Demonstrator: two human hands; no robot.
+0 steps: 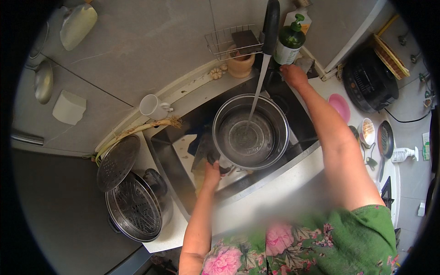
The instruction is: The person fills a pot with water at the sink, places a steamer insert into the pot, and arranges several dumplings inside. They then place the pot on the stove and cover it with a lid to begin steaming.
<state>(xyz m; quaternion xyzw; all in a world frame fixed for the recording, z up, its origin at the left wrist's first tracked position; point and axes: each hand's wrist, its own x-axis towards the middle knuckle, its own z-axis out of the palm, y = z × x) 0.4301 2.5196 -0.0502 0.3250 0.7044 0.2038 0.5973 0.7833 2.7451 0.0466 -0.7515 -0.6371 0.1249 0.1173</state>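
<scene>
A round steel pot (pixel 225 113) sits in the sink (pixel 237 196), with water in its bottom. Water (pixel 260 82) runs into it from a black faucet (pixel 272 27). My left hand (pixel 212 175) grips the pot's dark side handle (pixel 225 169) at the near left. Beyond the pot, my right hand (pixel 295 75) reaches to the sink's back right corner, close to the faucet's base. Its fingers are partly hidden, so what they touch is unclear. Just behind that hand stands a green pump bottle (pixel 291 37).
On the left counter are a steamer pot (pixel 135 209) and a perforated steamer plate (pixel 118 163). A white mug (pixel 150 106) and a leek (pixel 137 128) lie along the back ledge. To the right are a pink bowl (pixel 339 107), a black cooker (pixel 369 80) and a small pan (pixel 385 139).
</scene>
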